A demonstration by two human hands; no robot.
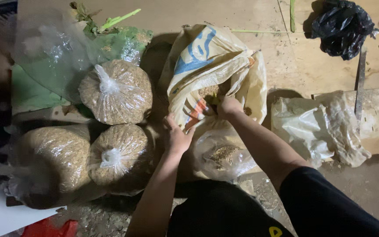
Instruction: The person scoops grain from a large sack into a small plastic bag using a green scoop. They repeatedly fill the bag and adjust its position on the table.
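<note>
A large woven sack (207, 66), cream with blue and orange print, lies open on the floor with brown grain inside. My right hand (227, 106) reaches into its mouth and looks closed on something small and pale green. My left hand (177, 136) grips the sack's near edge beside it. Just below my hands sits a clear plastic bag (222, 156) with a little grain in its bottom.
Three tied clear bags full of grain (117, 90) (119, 158) (51, 160) stand at left. Loose clear and green plastic (53, 52) lies behind them. Crumpled empty plastic bags (319, 127) sit at right, a black bag (341, 26) at top right, and a metal bar (359, 83).
</note>
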